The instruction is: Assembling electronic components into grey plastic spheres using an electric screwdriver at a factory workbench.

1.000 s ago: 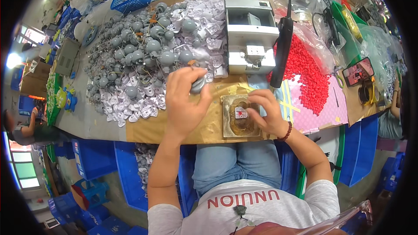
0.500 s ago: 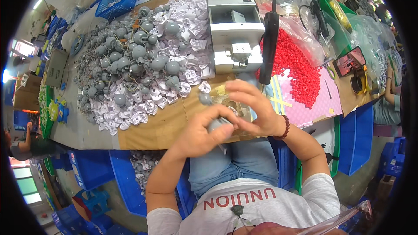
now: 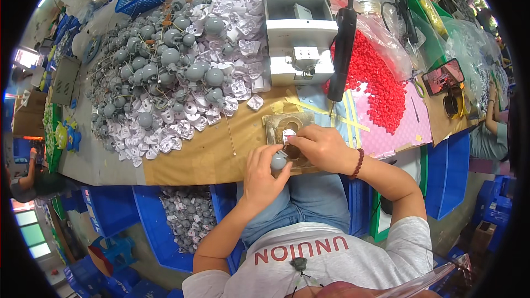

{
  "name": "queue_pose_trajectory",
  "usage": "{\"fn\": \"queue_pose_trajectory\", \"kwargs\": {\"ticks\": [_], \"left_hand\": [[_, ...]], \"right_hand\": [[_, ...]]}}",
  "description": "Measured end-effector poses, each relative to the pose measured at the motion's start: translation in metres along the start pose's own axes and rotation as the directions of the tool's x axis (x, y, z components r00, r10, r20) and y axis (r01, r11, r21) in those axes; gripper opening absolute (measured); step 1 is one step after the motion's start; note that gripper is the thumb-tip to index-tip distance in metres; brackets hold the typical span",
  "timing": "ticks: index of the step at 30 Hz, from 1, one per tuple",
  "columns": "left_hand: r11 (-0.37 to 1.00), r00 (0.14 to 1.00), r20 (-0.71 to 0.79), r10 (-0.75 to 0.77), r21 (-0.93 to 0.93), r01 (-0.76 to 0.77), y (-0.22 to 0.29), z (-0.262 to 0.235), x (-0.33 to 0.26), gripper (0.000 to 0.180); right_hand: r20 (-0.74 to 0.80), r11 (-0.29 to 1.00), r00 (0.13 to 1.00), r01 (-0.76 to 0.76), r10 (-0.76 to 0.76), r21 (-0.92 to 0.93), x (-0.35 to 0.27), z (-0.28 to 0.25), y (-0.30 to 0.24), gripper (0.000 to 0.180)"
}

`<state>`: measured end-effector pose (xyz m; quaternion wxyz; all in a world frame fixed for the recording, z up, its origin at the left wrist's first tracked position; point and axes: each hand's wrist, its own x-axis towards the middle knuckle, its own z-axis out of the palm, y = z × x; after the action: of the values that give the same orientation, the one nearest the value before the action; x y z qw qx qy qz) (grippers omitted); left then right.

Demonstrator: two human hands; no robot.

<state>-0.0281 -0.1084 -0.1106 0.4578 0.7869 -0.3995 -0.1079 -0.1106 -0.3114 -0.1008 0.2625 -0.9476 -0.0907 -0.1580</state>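
Observation:
My left hand [image 3: 260, 175] is closed around a grey ball-shaped part [image 3: 279, 160] at the table's front edge. Beside it, the fingers of my right hand [image 3: 324, 148] are pinched together on a small white plastic part [image 3: 288, 134], just above the grey ball. Both parts are close together, but whether they are joined cannot be made out. Under my hands lies a worn, flat fixture block [image 3: 272, 126] with rounded hollows, partly covered by my fingers.
A large heap of grey ball parts [image 3: 196, 72] and white plastic pieces [image 3: 190, 111] covers the left side. Ahead stands a white machine [image 3: 301, 36], with a black handheld tool [image 3: 343, 49] hanging beside it. Red pieces [image 3: 381, 96] and a phone [image 3: 443, 77] are at right. Blue bins [image 3: 157, 232] sit below the table.
My hands have come down onto the fixture block and moved slightly apart. The right hand's spread fingers have closed on the white part; the left hand still holds the grey ball part.

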Motion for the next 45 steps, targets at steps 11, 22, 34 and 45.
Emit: {"fn": "queue_pose_trajectory", "kwargs": {"ticks": [11, 22, 34, 45], "left_hand": [[0.999, 1.0, -0.015, 0.021, 0.047, -0.02, -0.003, 0.008, 0.009, 0.043], [0.999, 1.0, -0.006, 0.017, 0.028, -0.017, -0.006, 0.008, 0.013, 0.043], [0.771, 0.949, 0.094, 0.299, 0.562, -0.299, -0.007, 0.012, 0.009, 0.048], [0.775, 0.929, 0.136, 0.344, 0.517, -0.362, -0.014, 0.014, 0.016, 0.047]], "right_hand": [[0.142, 0.961, 0.989, 0.079, -0.042, -0.266, 0.006, 0.003, -0.006, 0.035], [0.15, 0.933, 0.983, 0.147, -0.102, -0.328, -0.002, 0.004, -0.013, 0.02], [0.093, 0.979, 0.989, 0.126, -0.112, -0.162, -0.017, 0.001, -0.004, 0.03], [-0.027, 0.967, 0.969, -0.244, 0.247, 0.071, -0.078, -0.01, 0.025, 0.049]]}}
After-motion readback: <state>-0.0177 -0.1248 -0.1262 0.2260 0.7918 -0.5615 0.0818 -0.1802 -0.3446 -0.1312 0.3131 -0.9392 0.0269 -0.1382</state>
